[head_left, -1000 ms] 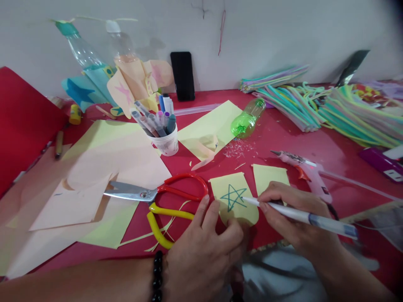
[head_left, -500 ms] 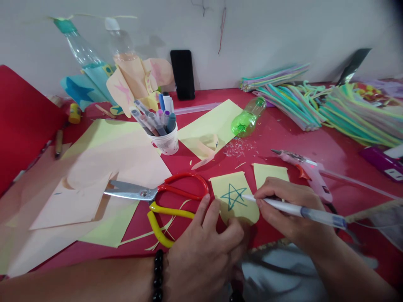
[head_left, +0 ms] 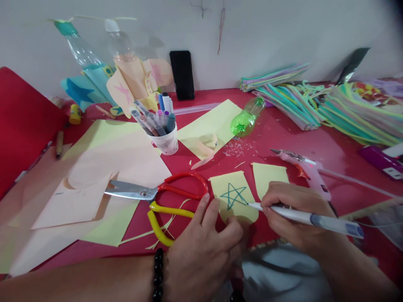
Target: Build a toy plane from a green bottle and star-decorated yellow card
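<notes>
Sliding out to the lower right point of the star [head_left: 233, 198], the tip of my pen [head_left: 296, 214] has just left the spot near the inner crossing lines; star looks the same otherwise, all 5 points there. Prob. means I'm going over that arm or finishing its end, tho I can't tell if fresh ink is going down. R hand [head_left: 294, 195] is pinched narrow w/ the pen btwn thumb & fingers, barrel sloping back over the hand. L hand [head_left: 201, 247] hasn't moved much: fingers loosely spread & bent, resting at the lower left edge of the card [head_left: 242, 216], prob. to steady it. Card lies flat btwn my hands, star side up. 2nd card [head_left: 269, 174] sits just past my R fingers, partly hidden. Scissors [head_left: 135, 192] are left of & beyond my L fingers, w/ the red handle right by the fingertips, so little room on that side. Glue gun [head_left: 316, 180] is beyond my R hand, a bit to the right. Cup [head_left: 168, 144] of markers is farther off past my L hand, & the green bottle [head_left: 244, 123] lies on its side well ahead of both hands.
</notes>
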`<state>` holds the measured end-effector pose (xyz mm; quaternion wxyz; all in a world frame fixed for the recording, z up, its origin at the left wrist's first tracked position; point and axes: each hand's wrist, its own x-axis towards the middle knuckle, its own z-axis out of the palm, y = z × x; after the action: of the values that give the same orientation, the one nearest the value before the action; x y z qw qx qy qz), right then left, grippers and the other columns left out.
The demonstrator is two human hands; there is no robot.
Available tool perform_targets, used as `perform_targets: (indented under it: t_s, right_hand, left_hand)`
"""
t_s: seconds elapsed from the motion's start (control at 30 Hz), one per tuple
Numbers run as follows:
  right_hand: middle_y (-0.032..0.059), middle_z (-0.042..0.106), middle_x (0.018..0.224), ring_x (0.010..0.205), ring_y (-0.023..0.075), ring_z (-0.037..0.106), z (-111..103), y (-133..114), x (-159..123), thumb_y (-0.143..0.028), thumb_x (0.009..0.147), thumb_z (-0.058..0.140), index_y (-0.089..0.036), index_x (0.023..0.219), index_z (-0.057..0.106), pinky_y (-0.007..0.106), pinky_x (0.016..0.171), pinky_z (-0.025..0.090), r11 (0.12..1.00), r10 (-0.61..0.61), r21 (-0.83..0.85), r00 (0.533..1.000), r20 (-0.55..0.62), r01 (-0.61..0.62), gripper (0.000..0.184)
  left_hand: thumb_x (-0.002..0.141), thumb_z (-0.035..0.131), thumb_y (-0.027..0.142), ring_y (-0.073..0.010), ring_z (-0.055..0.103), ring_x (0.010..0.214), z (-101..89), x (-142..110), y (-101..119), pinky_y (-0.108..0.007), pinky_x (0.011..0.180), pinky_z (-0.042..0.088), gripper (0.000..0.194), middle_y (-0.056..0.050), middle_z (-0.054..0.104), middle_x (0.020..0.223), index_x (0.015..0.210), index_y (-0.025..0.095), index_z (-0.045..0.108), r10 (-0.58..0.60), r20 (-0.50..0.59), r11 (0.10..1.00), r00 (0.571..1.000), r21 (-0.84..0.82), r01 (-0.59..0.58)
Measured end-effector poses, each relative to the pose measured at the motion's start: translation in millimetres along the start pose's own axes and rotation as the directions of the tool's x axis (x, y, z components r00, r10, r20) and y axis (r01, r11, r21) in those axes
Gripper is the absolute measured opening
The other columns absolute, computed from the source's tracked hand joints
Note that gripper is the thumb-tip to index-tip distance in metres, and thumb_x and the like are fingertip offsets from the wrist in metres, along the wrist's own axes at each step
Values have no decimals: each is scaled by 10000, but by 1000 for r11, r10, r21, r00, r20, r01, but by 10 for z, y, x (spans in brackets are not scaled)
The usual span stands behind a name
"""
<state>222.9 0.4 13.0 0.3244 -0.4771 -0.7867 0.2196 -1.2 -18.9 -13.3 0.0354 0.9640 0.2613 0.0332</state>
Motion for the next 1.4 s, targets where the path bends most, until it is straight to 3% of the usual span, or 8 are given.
perform_targets:
  t_s: [0.43,0.7,1.27,1.4]
  right_hand:
    - [-30,526,625,551,90,490,5,-10,-37,-52,751,599,-190,710,565,240,520,369,999,-12,41,998,-60,15,148]
    - [-31,540,639,576,85,510,11,-2,-24,-55,748,604,-189,715,578,228,556,391,1000,-22,10,1000,-12,22,140]
    - [-44,543,606,543,81,512,-28,7,-10,-67,740,604,-200,670,554,220,522,391,999,14,-29,1000,-19,-14,159]
    - [-22,613,691,582,106,562,-1,-11,-18,-127,805,601,-217,772,585,230,524,420,998,56,-19,992,-112,-58,96]
  left_hand:
    - [973,413,421,-407,311,1259,-1,-6,4,-622,1093,197,429,-26,458,1253,1350,228,481,5,-13,1000,1000,11,-5]
    - [952,460,412,-402,320,1257,17,-9,-3,-631,1078,194,362,-27,465,1208,1256,239,558,16,-21,1000,1000,20,-15]
    - [965,421,447,-413,319,1257,26,-24,7,-648,1082,208,448,-28,451,1267,1354,233,480,12,-24,1000,1000,12,-12]
    - [963,416,480,-408,320,1274,10,-9,-4,-643,1097,208,482,-30,439,1312,1380,242,452,16,-13,1000,1000,0,-16]
